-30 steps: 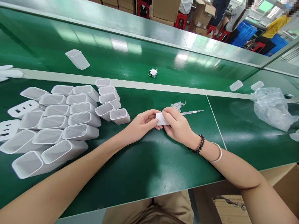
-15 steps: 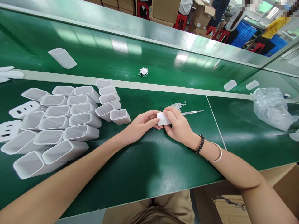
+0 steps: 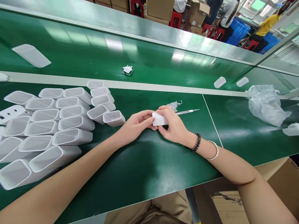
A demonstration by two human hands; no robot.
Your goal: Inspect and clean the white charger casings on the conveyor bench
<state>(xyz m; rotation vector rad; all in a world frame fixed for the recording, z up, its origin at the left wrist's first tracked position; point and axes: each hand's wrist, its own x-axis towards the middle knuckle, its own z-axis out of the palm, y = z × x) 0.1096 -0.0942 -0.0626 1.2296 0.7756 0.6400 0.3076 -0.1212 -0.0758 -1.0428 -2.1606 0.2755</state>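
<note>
A small white plastic housing [image 3: 159, 119] is pinched between both hands, above the green table. My left hand [image 3: 140, 124] grips its left end with thumb and fingers closed. My right hand [image 3: 173, 124] wraps over its right end and hides part of it. Just beyond the right hand lies a pile of small clear pieces [image 3: 174, 106]. A slim pointed tool [image 3: 188, 111], perhaps tweezers, rests beside the pile, its near end hidden by the hand.
Rows of open white casings [image 3: 44, 127] stand on the left. Beyond a pale strip [image 3: 140, 86], a green surface carries a small circuit board [image 3: 127, 70], a white casing [image 3: 31, 56] and two smaller housings [image 3: 220, 82]. A clear plastic bag [image 3: 266, 104] lies right.
The view has shifted slightly. The circuit board and casing beyond the strip have moved left relative to the table. Both hands keep their grip on the small housing.
</note>
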